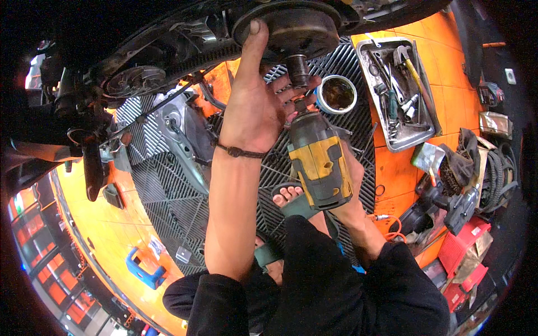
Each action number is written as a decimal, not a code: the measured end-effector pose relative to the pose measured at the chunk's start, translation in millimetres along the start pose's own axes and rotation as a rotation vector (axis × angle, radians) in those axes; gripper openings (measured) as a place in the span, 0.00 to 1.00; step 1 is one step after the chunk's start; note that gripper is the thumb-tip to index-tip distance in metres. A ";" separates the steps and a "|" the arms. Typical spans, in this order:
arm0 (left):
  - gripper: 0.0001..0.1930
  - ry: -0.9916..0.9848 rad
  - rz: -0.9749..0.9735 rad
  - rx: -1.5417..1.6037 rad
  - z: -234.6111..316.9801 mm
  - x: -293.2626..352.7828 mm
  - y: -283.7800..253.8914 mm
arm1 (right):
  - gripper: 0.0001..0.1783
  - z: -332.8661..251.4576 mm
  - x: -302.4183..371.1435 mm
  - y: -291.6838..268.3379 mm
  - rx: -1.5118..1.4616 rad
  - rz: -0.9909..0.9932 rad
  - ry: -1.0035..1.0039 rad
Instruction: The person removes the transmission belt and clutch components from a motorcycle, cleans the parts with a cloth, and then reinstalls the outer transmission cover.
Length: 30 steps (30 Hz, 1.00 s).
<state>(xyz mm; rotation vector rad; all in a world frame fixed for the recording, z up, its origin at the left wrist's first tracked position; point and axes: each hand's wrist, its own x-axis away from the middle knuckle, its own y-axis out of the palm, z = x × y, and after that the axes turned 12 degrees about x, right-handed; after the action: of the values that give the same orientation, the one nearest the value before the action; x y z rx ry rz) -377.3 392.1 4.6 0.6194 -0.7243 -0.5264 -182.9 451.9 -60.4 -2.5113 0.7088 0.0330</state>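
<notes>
Overhead, a round metal drum (305, 35) sits on the underside of a dark engine assembly. A dark socket (297, 70) hangs from the drum's centre. My left hand (255, 109) has its thumb laid on the drum's rim. Its fingers are spread apart and reach behind and below the socket, partly hidden. Wrapped around the handle of a yellow-and-black cordless impact wrench (322, 165), my right hand (354, 171) is mostly covered by the tool. The wrench points up, and its square drive tip (301, 106) is just below the socket, apart from it.
A ribbed drive belt (196, 66) runs left of the drum. Below lie a black slatted mat (168, 182), a metal casing (188, 137) and a tub (354, 103) of dark contents. At right are a tool tray (412, 144), a cordless drill (455, 208) and red bins (462, 255). A blue stool (137, 269) stands left.
</notes>
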 end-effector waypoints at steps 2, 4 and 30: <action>0.42 -0.029 -0.004 -0.034 3.1 -5.1 -1.9 | 0.42 2.6 -10.1 -4.6 0.020 -0.003 -0.035; 0.41 -0.019 0.007 -0.020 3.1 -6.2 5.4 | 0.42 3.6 -16.1 -0.7 -0.015 0.034 0.074; 0.38 -0.063 -0.128 -0.021 11.8 -25.1 -2.0 | 0.24 -10.7 -43.6 17.4 0.106 0.207 -0.019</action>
<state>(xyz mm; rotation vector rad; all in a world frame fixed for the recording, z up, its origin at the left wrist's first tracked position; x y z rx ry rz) -402.4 402.6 -0.9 0.6349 -0.7411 -0.6731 -230.3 454.9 -52.5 -2.3259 0.9358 0.0900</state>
